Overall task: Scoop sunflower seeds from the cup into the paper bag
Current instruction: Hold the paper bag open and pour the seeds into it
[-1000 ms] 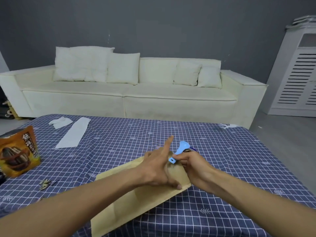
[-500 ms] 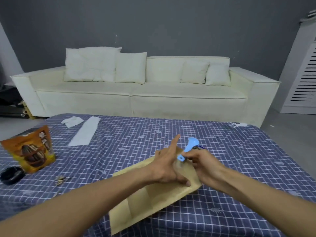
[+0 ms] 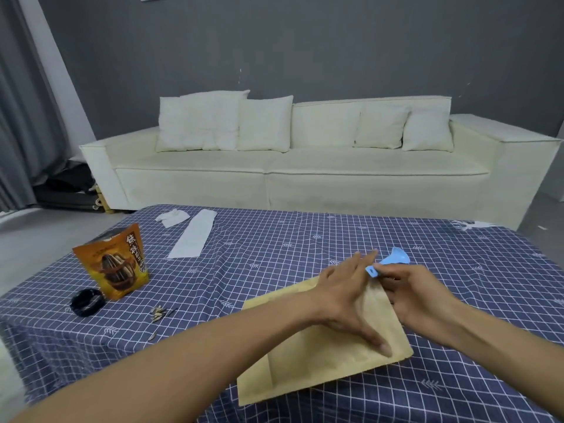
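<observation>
On the checked tablecloth (image 3: 274, 254), our left hand (image 3: 351, 300) presses flat on the paper bag (image 3: 320, 361) while our right hand (image 3: 418, 297) pinches the blue scoop (image 3: 393, 261); open the mouth wide first, cup unseen.

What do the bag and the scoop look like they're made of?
Paper bag: tan kraft paper by the look, matte, with crisp folds and a flat seam. Scoop, pinched in the right hand: probably light blue plastic, smooth, with a moulded hanging hole.

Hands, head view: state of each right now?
Left hand: open, fingers spread, pressed flat on the paper bag.
Right hand: closed on the blue scoop, held at the bag's far end.
</observation>
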The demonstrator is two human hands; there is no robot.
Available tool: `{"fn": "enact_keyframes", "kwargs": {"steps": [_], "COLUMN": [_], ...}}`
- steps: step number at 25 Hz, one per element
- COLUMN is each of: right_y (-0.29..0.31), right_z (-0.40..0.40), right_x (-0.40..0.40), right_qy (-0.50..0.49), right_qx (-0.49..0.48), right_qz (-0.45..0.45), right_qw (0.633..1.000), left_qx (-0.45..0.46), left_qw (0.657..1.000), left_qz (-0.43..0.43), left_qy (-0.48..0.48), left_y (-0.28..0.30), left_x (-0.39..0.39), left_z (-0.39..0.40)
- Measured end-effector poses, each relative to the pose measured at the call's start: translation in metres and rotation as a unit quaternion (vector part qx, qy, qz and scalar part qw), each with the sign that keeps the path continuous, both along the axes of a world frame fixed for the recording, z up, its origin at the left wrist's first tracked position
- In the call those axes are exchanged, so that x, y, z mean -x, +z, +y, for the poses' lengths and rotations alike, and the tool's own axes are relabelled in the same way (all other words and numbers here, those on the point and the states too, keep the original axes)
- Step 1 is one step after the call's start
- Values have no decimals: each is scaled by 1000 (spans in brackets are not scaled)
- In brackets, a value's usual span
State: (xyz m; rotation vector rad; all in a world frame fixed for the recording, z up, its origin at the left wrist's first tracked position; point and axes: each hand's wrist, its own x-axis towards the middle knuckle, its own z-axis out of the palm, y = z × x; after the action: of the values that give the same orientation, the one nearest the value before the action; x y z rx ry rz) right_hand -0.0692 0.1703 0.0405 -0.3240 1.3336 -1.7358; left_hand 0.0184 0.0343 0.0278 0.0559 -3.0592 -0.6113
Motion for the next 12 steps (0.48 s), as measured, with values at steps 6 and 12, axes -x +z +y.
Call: {"fn": "enact_keyframes", "kwargs": {"steps": [6,12], "right_y": [10,16], "right_z": [3,2], "right_x": [-8,-8], "right_qy": [-43,-4], "right_qx": [26,-1], "right_qz": [-58,-38], "right_qw": [997,999], "left_qx": [58,63], "left_qw": [998,995], "left_qz": [19,81], "left_qy": [-4,8], "left_y": [-8,-14], "left_x": [10,4], "left_z": [4,-12]}}
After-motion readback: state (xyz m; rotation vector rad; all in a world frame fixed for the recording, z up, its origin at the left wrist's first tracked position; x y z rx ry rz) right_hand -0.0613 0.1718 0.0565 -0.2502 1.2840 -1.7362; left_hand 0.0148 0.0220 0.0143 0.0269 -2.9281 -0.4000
